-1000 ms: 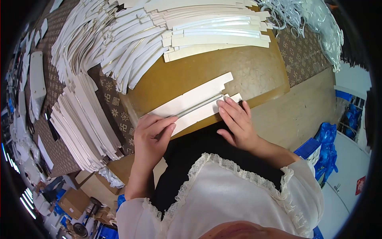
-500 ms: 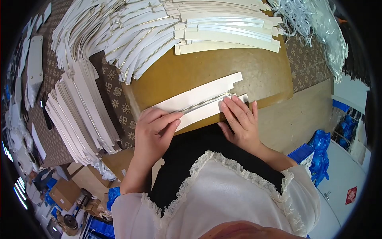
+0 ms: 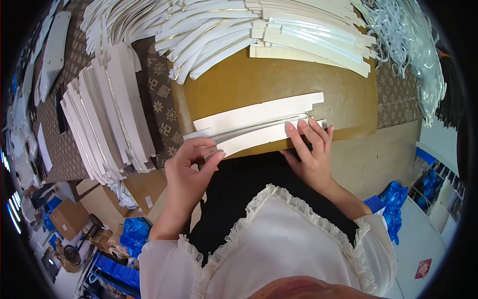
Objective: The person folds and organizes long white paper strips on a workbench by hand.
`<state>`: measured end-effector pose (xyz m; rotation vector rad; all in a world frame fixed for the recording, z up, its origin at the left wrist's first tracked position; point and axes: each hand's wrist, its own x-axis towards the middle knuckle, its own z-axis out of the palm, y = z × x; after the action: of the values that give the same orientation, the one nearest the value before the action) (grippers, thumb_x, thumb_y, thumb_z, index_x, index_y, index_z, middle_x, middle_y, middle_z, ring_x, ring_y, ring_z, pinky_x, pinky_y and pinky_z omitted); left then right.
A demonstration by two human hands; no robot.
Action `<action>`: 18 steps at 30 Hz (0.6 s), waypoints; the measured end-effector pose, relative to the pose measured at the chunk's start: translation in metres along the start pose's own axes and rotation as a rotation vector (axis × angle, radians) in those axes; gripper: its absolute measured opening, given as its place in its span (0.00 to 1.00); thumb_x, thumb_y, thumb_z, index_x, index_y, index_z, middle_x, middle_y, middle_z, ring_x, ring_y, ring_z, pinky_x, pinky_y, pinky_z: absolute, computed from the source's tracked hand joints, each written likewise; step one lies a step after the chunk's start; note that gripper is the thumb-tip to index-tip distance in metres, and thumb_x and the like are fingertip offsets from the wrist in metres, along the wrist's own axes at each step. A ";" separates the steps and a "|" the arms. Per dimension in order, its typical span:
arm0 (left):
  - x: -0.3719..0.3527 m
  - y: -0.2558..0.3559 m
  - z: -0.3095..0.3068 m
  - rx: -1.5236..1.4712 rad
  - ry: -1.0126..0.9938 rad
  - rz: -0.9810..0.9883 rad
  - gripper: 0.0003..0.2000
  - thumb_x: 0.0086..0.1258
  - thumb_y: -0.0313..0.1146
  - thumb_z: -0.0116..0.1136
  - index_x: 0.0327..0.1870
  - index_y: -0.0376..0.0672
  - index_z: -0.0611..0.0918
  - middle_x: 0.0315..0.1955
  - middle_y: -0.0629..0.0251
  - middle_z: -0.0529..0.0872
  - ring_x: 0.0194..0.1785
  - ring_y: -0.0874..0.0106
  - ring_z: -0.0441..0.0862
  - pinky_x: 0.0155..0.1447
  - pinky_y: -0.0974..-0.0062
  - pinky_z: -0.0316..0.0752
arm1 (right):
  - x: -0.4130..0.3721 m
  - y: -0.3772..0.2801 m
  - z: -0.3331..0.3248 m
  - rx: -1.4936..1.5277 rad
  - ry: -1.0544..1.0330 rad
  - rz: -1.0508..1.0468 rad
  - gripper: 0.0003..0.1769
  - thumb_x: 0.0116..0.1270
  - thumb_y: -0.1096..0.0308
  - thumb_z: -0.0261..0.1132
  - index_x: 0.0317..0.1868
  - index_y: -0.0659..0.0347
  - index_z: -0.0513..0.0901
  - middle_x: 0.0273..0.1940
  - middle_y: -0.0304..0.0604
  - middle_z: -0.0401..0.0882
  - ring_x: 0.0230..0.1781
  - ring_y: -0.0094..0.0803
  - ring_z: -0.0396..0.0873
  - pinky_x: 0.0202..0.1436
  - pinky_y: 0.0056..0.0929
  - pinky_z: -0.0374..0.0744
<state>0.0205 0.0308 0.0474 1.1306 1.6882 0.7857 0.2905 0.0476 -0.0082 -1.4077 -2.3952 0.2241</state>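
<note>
A metal-toothed zipper (image 3: 259,124) lies on the brown board (image 3: 224,87), between two off-white strips. The upper strip (image 3: 259,110) rests flat along the zipper's far side. Along its near side runs the lower strip (image 3: 256,142), its left end slightly raised. My left hand (image 3: 191,167) pinches that left end between thumb and fingers, close to the zipper's tape end. At the right end, my right hand (image 3: 312,149) has its fingers spread and laid on the lower strip, with fingertips close to the zipper's end. The thumb is below the board's near edge.
Several white zippers (image 3: 211,32) and a stack of cream strips (image 3: 308,37) lie at the back. A pile of strips with zippers (image 3: 107,114) stands at left on the patterned cloth. White cords and clear plastic (image 3: 413,55) sit at the back right.
The left end of the lower strip has been lifted, and my left hand has drawn back from the upper strip, showing the zipper's tape end. The whole view has shifted somewhat.
</note>
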 end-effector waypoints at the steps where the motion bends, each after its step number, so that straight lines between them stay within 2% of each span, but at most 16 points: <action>1: -0.002 0.000 0.002 -0.080 0.012 -0.060 0.10 0.62 0.20 0.67 0.42 0.36 0.79 0.29 0.64 0.87 0.26 0.80 0.79 0.30 0.82 0.74 | -0.001 0.000 0.001 0.001 -0.005 0.005 0.41 0.46 0.66 0.80 0.65 0.46 0.78 0.65 0.40 0.68 0.68 0.44 0.64 0.74 0.58 0.51; 3: -0.006 0.001 0.007 -0.242 0.044 -0.180 0.12 0.63 0.20 0.65 0.43 0.37 0.73 0.29 0.62 0.86 0.27 0.79 0.81 0.30 0.83 0.74 | -0.003 0.001 0.002 -0.001 -0.004 -0.013 0.41 0.46 0.66 0.80 0.65 0.45 0.78 0.65 0.41 0.67 0.68 0.44 0.64 0.74 0.59 0.51; 7: -0.007 -0.009 0.010 -0.253 0.089 -0.163 0.14 0.65 0.19 0.63 0.40 0.40 0.68 0.28 0.60 0.86 0.28 0.78 0.82 0.30 0.84 0.74 | -0.003 0.002 0.004 -0.024 0.003 -0.045 0.41 0.46 0.66 0.80 0.64 0.42 0.78 0.67 0.42 0.64 0.69 0.46 0.62 0.74 0.59 0.51; 11: -0.007 -0.016 0.015 -0.212 0.151 -0.050 0.14 0.66 0.23 0.65 0.37 0.40 0.67 0.21 0.65 0.84 0.22 0.83 0.79 0.25 0.85 0.71 | -0.003 0.002 0.004 -0.041 -0.004 -0.053 0.42 0.46 0.66 0.80 0.64 0.40 0.77 0.68 0.43 0.62 0.70 0.46 0.61 0.74 0.60 0.51; 16: -0.006 -0.015 0.017 -0.149 0.170 -0.034 0.15 0.65 0.24 0.66 0.37 0.40 0.67 0.19 0.66 0.82 0.21 0.82 0.79 0.24 0.84 0.71 | -0.003 0.000 0.003 -0.036 -0.016 -0.033 0.42 0.46 0.67 0.81 0.65 0.41 0.77 0.67 0.43 0.61 0.70 0.47 0.61 0.74 0.63 0.49; 18: -0.005 -0.014 0.016 -0.098 0.144 -0.059 0.15 0.65 0.21 0.65 0.38 0.39 0.67 0.22 0.63 0.83 0.23 0.82 0.80 0.25 0.84 0.73 | -0.003 0.000 0.003 -0.027 -0.018 -0.035 0.43 0.46 0.67 0.81 0.65 0.41 0.76 0.67 0.43 0.61 0.70 0.48 0.60 0.74 0.63 0.49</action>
<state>0.0314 0.0208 0.0313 0.9727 1.7728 0.9205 0.2902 0.0451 -0.0115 -1.3803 -2.4440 0.1970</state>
